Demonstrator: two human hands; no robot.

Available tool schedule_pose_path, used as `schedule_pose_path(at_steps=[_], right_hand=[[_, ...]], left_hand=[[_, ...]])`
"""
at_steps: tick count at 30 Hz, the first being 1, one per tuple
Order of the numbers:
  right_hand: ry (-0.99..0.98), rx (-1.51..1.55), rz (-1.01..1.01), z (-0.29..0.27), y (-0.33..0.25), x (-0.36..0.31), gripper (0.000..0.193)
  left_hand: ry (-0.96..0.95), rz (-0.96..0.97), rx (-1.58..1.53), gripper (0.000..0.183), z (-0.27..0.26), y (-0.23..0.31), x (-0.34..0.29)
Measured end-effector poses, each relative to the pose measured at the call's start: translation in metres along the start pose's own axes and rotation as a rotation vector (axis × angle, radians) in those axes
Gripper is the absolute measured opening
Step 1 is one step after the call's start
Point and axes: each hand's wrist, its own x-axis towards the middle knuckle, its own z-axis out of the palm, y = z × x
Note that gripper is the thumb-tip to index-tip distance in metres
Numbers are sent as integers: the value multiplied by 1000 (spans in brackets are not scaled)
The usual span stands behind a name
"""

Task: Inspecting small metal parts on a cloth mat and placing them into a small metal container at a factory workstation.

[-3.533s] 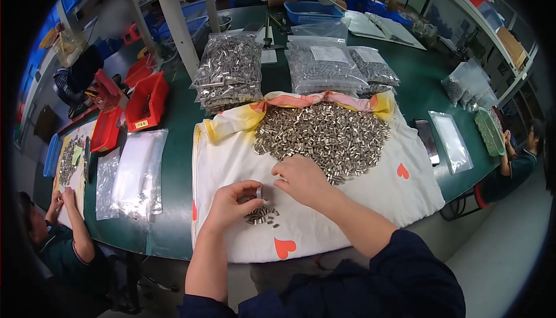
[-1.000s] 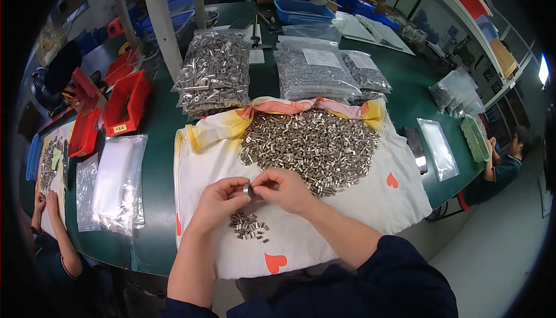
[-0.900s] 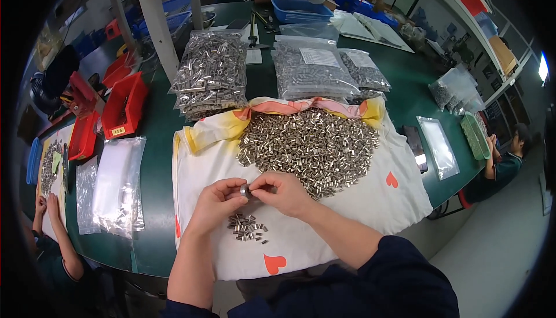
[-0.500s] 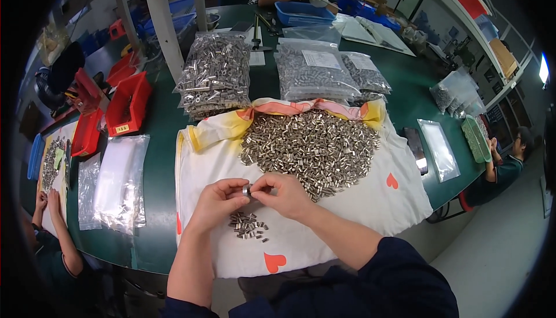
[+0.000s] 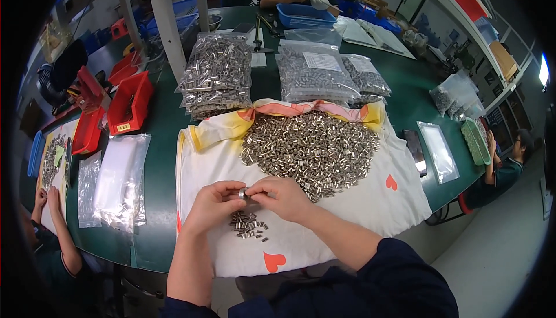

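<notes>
1. The left hand (image 5: pixel 211 205) and the right hand (image 5: pixel 284 196) meet over the white cloth printed with red hearts (image 5: pixel 347 219). Their fingertips are pinched together on one small silvery metal sleeve (image 5: pixel 242 192), held just above the cloth between the two hands.

2. Both hands are clamped on that sleeve: the left thumb and forefinger close on it from the left, the right fingers from the right. Whether a second piece sits inside the pinch is too small to tell.

3. Compared with 3.5 seconds ago, the hands have come up off the cloth. Then the left hand lay flat by the small heap and the right reached toward the big pile; over the last second they have stayed joined, barely shifting. By my judgement one piece has been picked up and is now being handled or checked between the fingers.

4. Directly below the hands lies a small cluster of the same metal sleeves (image 5: pixel 248 226), apart from the rest. It looks much the same size as a second ago.

5. The large loose pile of silvery sleeves (image 5: pixel 313 150) spreads across the upper part of the cloth, just beyond the right hand and not touching it.

6. Further back on the green tabletop (image 5: pixel 162 144) stand clear plastic bags full of sleeves (image 5: pixel 214 77), more bags to their right (image 5: pixel 315 75), red plastic bins (image 5: pixel 128 102) at left, and flat empty clear bags (image 5: pixel 119 182).

7. Other people work at the left edge, the far end and the right edge.
</notes>
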Motion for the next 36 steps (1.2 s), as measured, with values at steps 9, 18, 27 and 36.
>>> schedule_pose_path(at_steps=[9, 18, 27, 36], right_hand=[[-112, -52, 69, -6, -11, 1, 13], [150, -771, -56, -10, 18, 3, 10], [100, -854, -45, -11, 21, 8, 7], [166, -584, -61, -9, 10, 9, 6]], left_hand=[[-184, -104, -29, 34, -6, 7, -6], [-223, -116, 34, 32, -6, 10, -12], [-229, -125, 79, 31, -3, 14, -8], [-147, -73, -3, 34, -3, 3, -8]])
